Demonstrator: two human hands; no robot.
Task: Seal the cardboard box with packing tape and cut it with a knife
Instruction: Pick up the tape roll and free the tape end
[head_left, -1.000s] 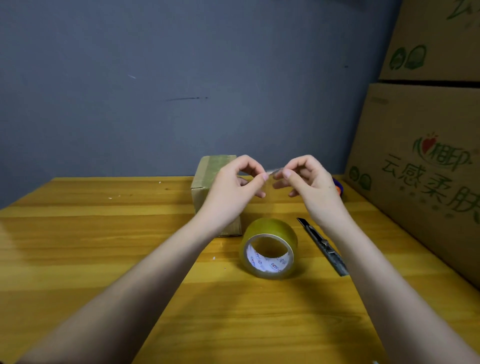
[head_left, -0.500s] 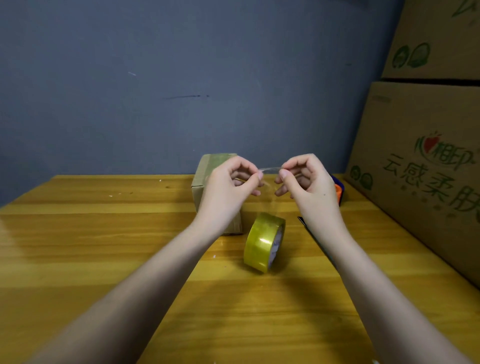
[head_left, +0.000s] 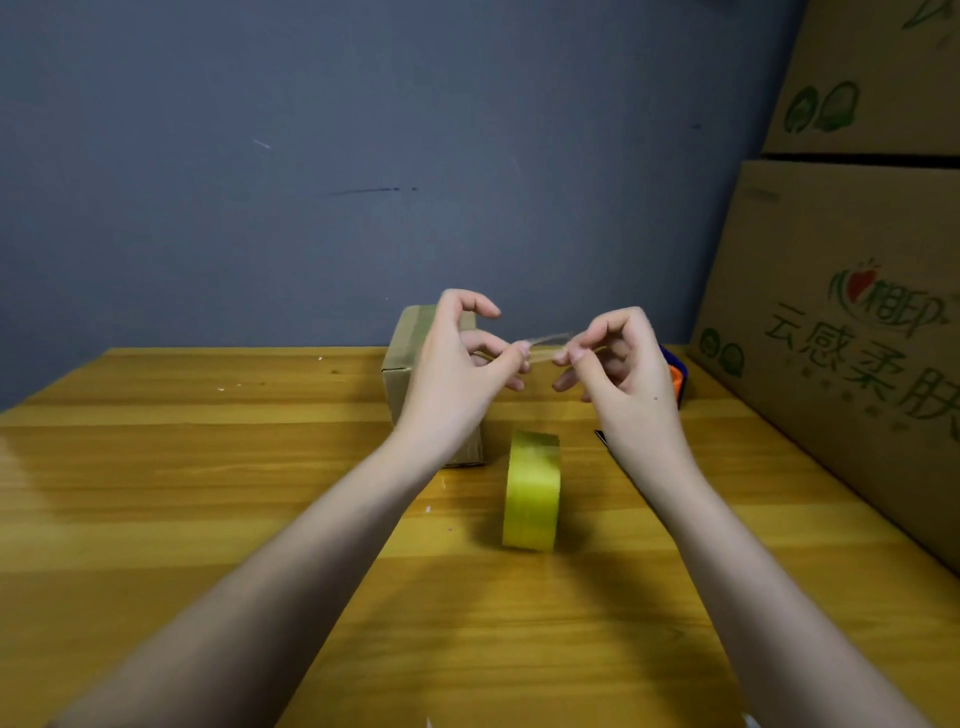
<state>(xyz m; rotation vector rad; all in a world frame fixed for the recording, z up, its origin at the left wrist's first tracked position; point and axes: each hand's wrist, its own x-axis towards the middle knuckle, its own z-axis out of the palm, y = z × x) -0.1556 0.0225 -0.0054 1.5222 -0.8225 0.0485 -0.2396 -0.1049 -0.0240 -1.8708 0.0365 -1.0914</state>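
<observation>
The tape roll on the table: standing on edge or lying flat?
On edge. The tape roll shows its yellow outer band, standing on the table.

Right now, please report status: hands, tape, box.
Left hand and right hand pinch tape strip between fingers. Tape roll on edge, table. Box behind, nothing blocking.

Printed cartons (head_left: 852, 332) beside wooden table (head_left: 208, 493)

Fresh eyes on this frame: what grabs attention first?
The left hand and right hand, raised mid-frame, pinch a thin clear strip of tape between their fingertips. Just below, a yellowish roll of packing tape stands on edge on the wooden table, with a small brown cardboard box behind the left hand. Large printed cartons are stacked at the right.
</observation>
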